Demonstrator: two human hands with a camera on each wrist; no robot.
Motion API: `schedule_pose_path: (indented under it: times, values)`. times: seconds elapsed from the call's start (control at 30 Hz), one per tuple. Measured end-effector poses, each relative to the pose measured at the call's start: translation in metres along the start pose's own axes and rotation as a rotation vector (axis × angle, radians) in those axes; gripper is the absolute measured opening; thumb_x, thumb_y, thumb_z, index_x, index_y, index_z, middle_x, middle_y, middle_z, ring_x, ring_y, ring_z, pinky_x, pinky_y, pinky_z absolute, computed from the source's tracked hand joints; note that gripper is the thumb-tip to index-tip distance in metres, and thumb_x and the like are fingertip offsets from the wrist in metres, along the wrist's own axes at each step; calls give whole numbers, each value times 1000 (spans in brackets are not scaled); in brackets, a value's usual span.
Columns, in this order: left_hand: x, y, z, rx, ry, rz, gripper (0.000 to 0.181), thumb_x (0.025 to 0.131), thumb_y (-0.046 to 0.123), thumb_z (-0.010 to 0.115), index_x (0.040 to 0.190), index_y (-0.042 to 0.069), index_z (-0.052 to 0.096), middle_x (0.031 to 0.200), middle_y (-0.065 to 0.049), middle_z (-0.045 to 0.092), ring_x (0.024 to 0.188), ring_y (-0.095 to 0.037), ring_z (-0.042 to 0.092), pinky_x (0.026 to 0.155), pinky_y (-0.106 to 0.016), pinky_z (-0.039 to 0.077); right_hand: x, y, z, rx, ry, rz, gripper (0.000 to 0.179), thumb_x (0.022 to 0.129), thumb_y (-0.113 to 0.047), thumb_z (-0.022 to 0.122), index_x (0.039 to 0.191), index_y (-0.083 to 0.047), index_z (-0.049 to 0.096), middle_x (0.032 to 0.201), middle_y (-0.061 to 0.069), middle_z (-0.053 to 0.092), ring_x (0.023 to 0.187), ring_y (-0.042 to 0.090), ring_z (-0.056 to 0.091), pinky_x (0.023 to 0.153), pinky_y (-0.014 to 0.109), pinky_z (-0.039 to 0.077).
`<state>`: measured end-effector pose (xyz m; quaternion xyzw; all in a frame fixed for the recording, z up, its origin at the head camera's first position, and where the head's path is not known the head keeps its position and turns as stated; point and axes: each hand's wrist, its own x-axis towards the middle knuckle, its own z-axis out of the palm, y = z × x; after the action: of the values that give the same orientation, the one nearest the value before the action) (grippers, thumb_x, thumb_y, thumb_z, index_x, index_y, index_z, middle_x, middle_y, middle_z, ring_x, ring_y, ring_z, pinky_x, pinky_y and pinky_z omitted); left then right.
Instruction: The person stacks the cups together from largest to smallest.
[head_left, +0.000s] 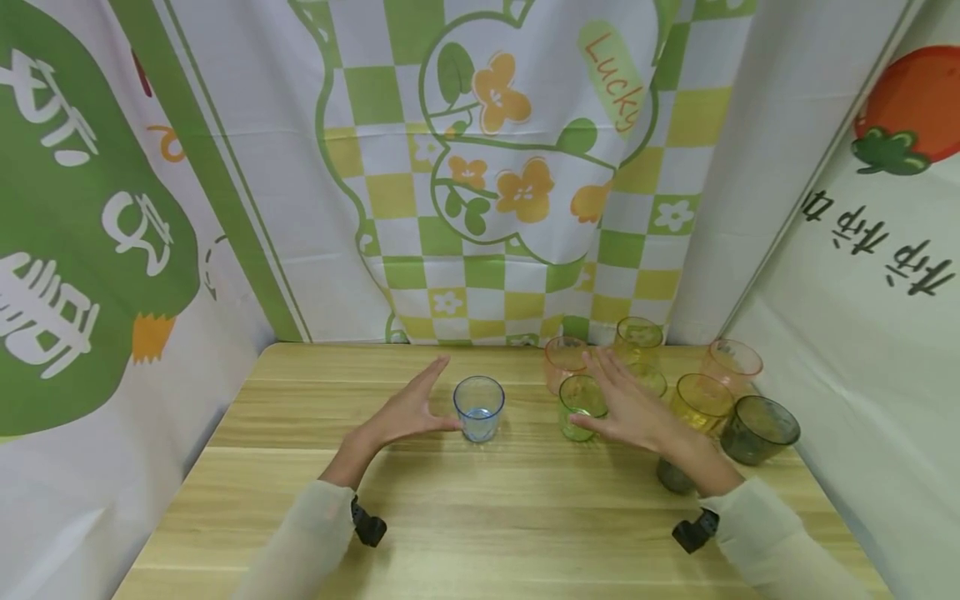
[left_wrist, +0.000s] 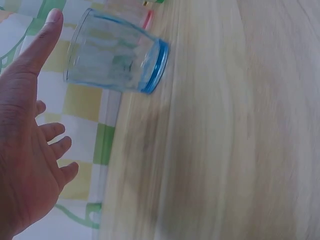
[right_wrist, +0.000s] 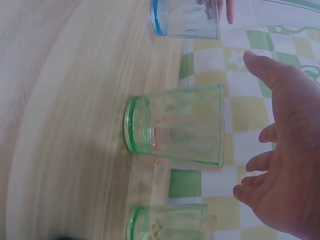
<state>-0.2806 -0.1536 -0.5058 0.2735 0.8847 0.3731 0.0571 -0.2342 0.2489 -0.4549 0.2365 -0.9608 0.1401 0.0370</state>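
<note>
A clear blue drinking glass (head_left: 478,408) stands upright near the middle of the table. My left hand (head_left: 408,410) is just left of it, thumb spread away from the fingers and nothing in its grasp. In the left wrist view that hand (left_wrist: 30,135) shows beside the blue glass (left_wrist: 115,52). To the right stands a green glass (head_left: 579,427), upright. My right hand (head_left: 637,408) reaches in at its right side, fingers extended and thumb overlapping the glass in the head view. The right wrist view shows a gap between the hand (right_wrist: 285,140) and the green glass (right_wrist: 175,127).
Several more glasses crowd the right side: pink (head_left: 562,367), yellow (head_left: 701,404), another pink (head_left: 733,367) and dark grey (head_left: 760,433). A dark glass (head_left: 673,477) is partly hidden under my right forearm. Printed curtains (head_left: 360,275) border the wooden table (head_left: 480,525).
</note>
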Motion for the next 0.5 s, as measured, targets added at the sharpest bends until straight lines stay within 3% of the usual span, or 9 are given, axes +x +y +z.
schedule_pose_path:
  times: [0.13,0.33,0.5]
  values:
    - [3,-2,9,-101,0,-19,127,83,49,91,171,9,8,177,-14,12,162,-37,16,131,-58,21,0,-3,6,34,14,9,109,96,-60,72,166,6,19,168,38,17,153,59,21,119,77,30]
    - [6,-3,19,-170,-11,-40,124,83,51,90,172,15,11,176,-14,17,160,-41,20,129,-62,24,-1,-5,15,86,54,36,105,93,-52,79,163,7,27,164,39,29,149,60,31,112,79,38]
    - [8,0,24,-239,-12,-13,120,83,48,91,170,9,18,173,-20,26,159,-41,26,129,-59,29,0,-6,22,102,109,50,100,90,-43,85,159,9,36,156,37,42,140,58,45,107,75,47]
